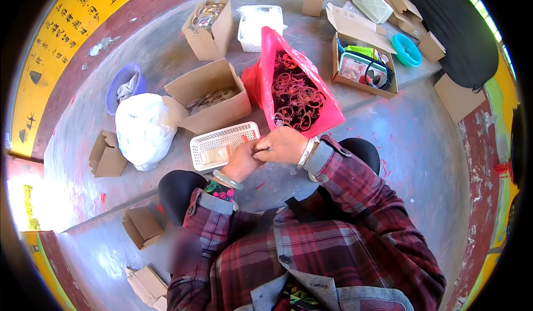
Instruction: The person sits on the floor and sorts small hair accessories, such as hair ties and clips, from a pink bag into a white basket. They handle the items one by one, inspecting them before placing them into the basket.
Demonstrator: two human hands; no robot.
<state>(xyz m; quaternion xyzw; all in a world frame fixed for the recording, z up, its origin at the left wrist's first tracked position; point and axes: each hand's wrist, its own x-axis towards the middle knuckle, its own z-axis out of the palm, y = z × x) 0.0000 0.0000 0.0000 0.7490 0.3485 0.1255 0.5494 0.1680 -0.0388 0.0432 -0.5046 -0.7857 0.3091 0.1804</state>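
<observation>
My left hand (242, 162) and my right hand (285, 145) meet in front of me with their fingers pinched together. Whatever lies between the fingertips is too small or hidden to make out. Just beyond the left hand, a white plastic basket (204, 142) holds a small clear packet (215, 155) and a few red bits. Past the right hand stands a bright pink plastic bag (327, 114), its mouth open, full of tangled pinkish-red loops (294, 91) that look like cords or bands.
An open cardboard box (222, 109) with small packets stands behind the basket, beside a stuffed white plastic bag (143, 130). Further off are a purple basin (115, 91), a taller box (214, 40), a white basket (251, 45), a filled carton (363, 86) and a turquoise basin (407, 50).
</observation>
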